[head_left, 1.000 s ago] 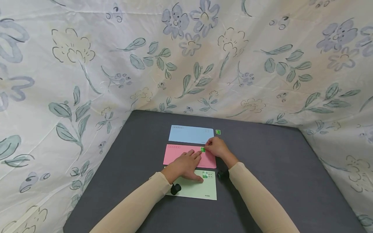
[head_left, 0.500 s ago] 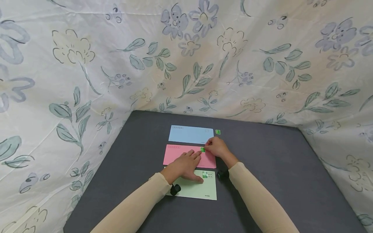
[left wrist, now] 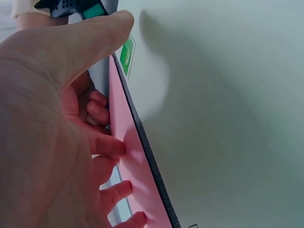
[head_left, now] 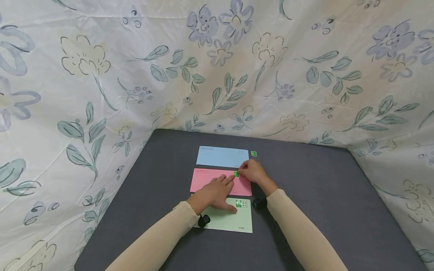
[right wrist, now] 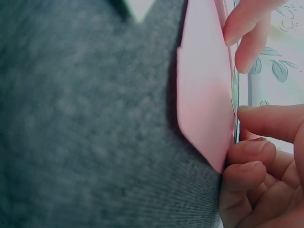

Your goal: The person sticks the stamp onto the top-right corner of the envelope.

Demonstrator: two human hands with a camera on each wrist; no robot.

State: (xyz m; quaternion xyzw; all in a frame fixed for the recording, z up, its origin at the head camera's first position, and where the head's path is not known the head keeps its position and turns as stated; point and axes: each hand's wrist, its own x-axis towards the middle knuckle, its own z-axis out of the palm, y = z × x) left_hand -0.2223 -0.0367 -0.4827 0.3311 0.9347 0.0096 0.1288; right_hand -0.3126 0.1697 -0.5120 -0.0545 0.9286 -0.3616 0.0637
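On the pink envelope my left hand lies with spread, straight fingers pressing it, while its thumb reaches over the green envelope. A small green stamp is at the pink envelope's upper right corner. My right hand pinches that stamp by its right edge between thumb and forefinger, the other fingers curled. In the right wrist view the stamp shows as a thin sliver at the thumb tip. Another stamp sits on the green envelope's upper right, beside printed squares.
Behind the pink envelope lies a blue envelope, with a loose green stamp just off its right end. All rest on a dark grey table. Floral cloth hangs around the back and sides. A black wrist camera overlaps the green envelope.
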